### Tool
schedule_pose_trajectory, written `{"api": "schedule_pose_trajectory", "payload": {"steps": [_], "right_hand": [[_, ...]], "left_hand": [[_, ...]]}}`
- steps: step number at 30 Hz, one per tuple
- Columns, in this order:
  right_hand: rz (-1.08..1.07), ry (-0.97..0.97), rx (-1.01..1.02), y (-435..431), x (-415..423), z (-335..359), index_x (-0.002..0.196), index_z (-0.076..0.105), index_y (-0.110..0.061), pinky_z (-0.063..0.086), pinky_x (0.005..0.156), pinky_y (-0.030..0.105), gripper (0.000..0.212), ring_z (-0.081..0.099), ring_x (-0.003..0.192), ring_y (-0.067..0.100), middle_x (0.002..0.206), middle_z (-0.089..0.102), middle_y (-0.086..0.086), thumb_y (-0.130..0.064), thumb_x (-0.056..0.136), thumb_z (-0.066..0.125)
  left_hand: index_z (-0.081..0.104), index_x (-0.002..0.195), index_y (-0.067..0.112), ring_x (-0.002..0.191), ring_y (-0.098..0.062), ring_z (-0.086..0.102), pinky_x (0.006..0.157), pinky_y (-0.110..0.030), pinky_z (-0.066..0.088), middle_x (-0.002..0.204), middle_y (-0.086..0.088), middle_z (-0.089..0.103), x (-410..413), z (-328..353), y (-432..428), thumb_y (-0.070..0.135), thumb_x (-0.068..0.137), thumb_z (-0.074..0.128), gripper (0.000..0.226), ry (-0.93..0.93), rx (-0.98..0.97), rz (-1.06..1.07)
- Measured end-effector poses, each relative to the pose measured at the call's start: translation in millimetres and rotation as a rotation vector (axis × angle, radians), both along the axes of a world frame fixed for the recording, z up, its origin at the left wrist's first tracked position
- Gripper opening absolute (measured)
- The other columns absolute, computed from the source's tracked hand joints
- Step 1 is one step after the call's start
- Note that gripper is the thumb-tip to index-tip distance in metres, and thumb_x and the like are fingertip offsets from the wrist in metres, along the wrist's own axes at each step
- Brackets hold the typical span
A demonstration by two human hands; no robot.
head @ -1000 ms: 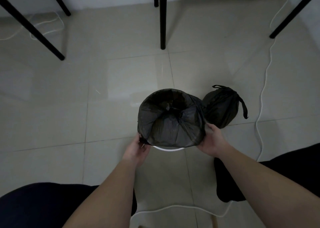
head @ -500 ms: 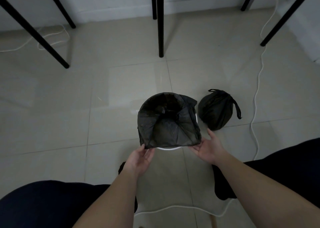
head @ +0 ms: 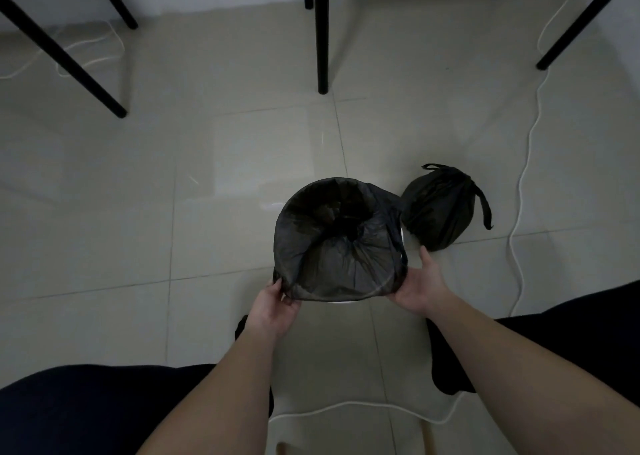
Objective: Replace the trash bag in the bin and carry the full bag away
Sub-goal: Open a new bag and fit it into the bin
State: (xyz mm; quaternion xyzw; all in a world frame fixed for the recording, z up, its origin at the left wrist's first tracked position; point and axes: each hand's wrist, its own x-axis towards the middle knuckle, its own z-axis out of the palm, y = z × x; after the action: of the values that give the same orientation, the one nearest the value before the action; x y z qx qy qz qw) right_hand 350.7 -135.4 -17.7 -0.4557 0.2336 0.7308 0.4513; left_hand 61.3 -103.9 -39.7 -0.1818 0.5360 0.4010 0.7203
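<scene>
Between the fingers (head: 276, 285) sits the bin (head: 346, 302), bag (head: 332, 257) stretched over it.

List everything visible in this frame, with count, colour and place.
bin liner: one, black, stretched over the bin, centre.
bin: one, white rim showing under the liner.
full trash bag: one, black, tied, on floor right of bin.
furniture legs: six, black, far side.
cables: at least two, white, far left and right side.
floor: pale tiles.
left hand: pinches liner's near-left edge.
right hand: open, touches liner's near-right edge.
trousers: dark, bottom corners.
</scene>
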Motion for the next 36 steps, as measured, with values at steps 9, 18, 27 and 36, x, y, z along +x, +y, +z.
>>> {"api": "schedule_pose_trajectory", "payload": {"steps": [9, 18, 27, 36], "right_hand": [[0.031, -0.024, 0.038, 4, 11, 9, 0.128, 0.064, -0.006, 0.055, 0.097, 0.048, 0.079, 0.062, 0.123, 0.037, 0.13, 0.068, 0.022, -0.073, 0.095, 0.039], [0.038, -0.178, -0.007, 14, 37, 17, 0.089, 0.058, -0.014, 0.048, 0.08, 0.036, 0.045, 0.057, 0.06, 0.021, 0.069, 0.047, 0.0, -0.058, 0.093, 0.054], [0.043, -0.113, -0.018, 33, 36, -7, 0.122, 0.059, -0.015, 0.057, 0.09, 0.037, 0.05, 0.06, 0.081, 0.017, 0.083, 0.056, -0.01, -0.052, 0.089, 0.064], [0.274, -0.167, 0.004, 46, 37, -10, 0.135, 0.064, -0.007, 0.047, 0.11, 0.046, 0.076, 0.063, 0.126, 0.036, 0.135, 0.067, 0.011, -0.064, 0.085, 0.068]], "left_hand": [[0.069, 0.104, 0.008, 0.092, -0.027, 0.065, 0.079, -0.039, 0.062, 0.11, -0.011, 0.069, 2, -6, 13, 0.02, 0.106, 0.051, 0.021, 0.092, 0.002, -0.069], [0.072, 0.13, 0.012, 0.124, -0.026, 0.066, 0.099, -0.04, 0.056, 0.131, -0.008, 0.072, -18, 5, 45, 0.041, 0.103, 0.057, 0.043, 0.13, 0.203, -0.325], [0.07, 0.13, 0.008, 0.117, -0.026, 0.07, 0.091, -0.042, 0.061, 0.129, -0.011, 0.073, -12, -22, 48, 0.033, 0.106, 0.055, 0.037, 0.101, 0.124, -0.31], [0.073, 0.113, 0.005, 0.101, -0.031, 0.071, 0.083, -0.043, 0.063, 0.122, -0.014, 0.074, 1, -25, 57, 0.019, 0.105, 0.049, 0.029, 0.157, 0.023, -0.387]]}}
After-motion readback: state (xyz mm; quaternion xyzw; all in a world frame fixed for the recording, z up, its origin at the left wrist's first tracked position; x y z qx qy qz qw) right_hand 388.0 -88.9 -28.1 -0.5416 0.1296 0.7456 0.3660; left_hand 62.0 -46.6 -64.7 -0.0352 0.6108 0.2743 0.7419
